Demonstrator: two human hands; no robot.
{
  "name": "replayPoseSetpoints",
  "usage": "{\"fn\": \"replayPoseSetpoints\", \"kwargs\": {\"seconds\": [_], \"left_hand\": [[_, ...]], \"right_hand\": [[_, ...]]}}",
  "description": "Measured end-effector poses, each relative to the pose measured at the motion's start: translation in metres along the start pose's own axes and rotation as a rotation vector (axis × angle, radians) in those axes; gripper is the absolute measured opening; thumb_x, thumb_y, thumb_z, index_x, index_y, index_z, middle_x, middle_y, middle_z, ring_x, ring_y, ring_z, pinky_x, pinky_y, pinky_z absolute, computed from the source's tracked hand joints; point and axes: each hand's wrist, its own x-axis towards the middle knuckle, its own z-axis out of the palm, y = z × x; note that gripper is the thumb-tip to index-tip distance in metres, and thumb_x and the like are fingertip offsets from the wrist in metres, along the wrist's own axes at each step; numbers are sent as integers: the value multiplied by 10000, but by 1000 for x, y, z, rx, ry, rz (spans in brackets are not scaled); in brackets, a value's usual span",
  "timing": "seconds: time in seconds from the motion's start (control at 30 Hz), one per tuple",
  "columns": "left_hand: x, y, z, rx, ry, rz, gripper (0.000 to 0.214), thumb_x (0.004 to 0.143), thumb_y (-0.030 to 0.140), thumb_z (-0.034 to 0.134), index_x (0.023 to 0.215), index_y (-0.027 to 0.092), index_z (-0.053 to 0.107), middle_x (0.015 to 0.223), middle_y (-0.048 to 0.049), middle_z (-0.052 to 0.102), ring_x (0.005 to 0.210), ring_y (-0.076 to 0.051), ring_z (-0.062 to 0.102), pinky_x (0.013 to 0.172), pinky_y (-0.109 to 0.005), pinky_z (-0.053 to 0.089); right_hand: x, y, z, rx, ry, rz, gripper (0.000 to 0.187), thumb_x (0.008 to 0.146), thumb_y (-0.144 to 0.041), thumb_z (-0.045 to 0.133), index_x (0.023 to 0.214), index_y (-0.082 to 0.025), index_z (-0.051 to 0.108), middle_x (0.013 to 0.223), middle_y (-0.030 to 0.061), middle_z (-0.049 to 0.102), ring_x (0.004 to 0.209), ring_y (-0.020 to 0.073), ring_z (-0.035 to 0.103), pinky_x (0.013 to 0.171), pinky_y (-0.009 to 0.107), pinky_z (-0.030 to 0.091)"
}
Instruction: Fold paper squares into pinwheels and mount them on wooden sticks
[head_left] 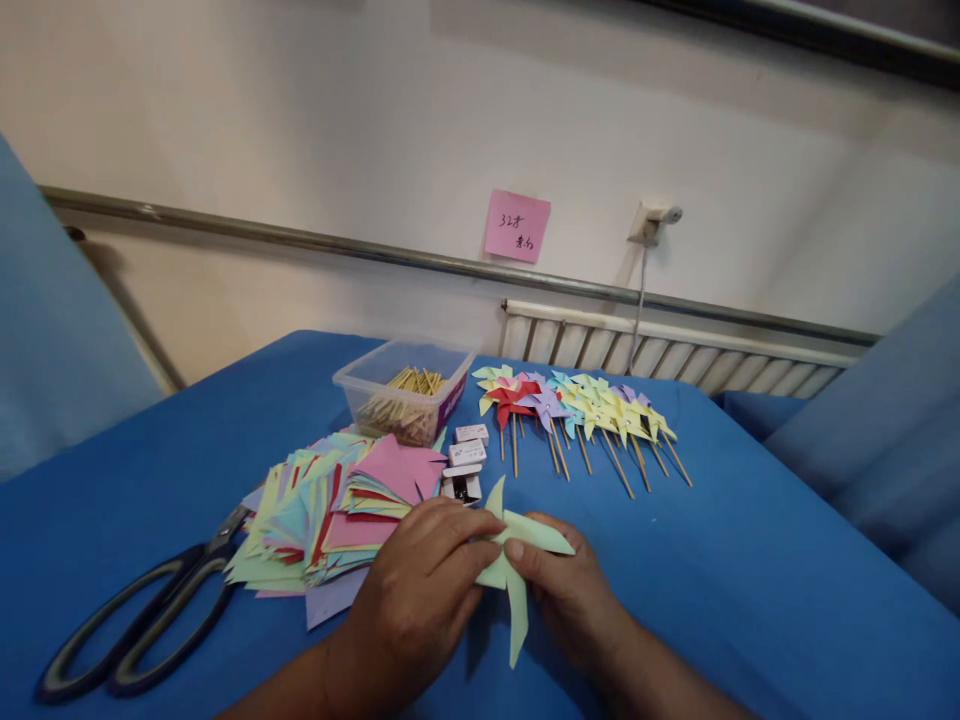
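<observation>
Both hands pinch one light green cut paper square [517, 560] low in the middle of the view, over the blue table [750, 560]. My left hand [420, 590] presses fingers onto its centre from the left. From the right, my right hand [562, 590] grips the same folded centre with thumb on top. The paper's pointed flaps stick up, right and down. Just left of my hands lies a pile of coloured cut paper squares [337, 510].
Black-handled scissors [142, 610] lie at the left. A clear plastic tub of wooden sticks [405, 390] stands behind the pile, with small staple boxes [466, 455] and a stapler [461, 485] beside it. Several finished pinwheels [585, 410] lie in a row at the back. A pink note [517, 226] hangs on the wall.
</observation>
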Motion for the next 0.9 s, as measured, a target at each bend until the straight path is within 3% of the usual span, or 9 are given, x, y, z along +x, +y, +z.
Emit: {"fn": "replayPoseSetpoints", "kwargs": {"seconds": [0.37,0.63,0.8,0.9], "left_hand": [[-3,3,6,-40,-83,-166,284,779,70,503,1009,214,587,1084,-63,626,1008,-195,544,889,-385,425],[-6,-5,12,-91,-129,-340,168,804,196,523,943,228,612,1105,-67,621,1027,-208,560,887,-388,448],[-7,-7,15,-154,-166,-417,156,816,189,499,916,226,614,1086,-58,631,1009,-187,575,885,-364,456],[-5,-6,16,-188,-186,-433,158,817,177,490,897,224,618,1073,-59,638,1009,-187,578,884,-365,460]], "right_hand": [[15,14,-13,12,57,36,299,567,-303,790,746,-129,626,593,-11,572,525,109,492,518,220,388],[27,10,-26,-227,188,-86,276,605,-319,767,751,-111,660,598,5,631,520,128,536,521,237,416],[29,9,-25,-212,151,-70,325,626,-343,749,854,-119,692,684,46,696,620,186,625,633,300,477],[28,10,-22,-210,123,-51,311,645,-352,735,835,-109,705,672,63,700,606,183,627,610,293,475]]}}
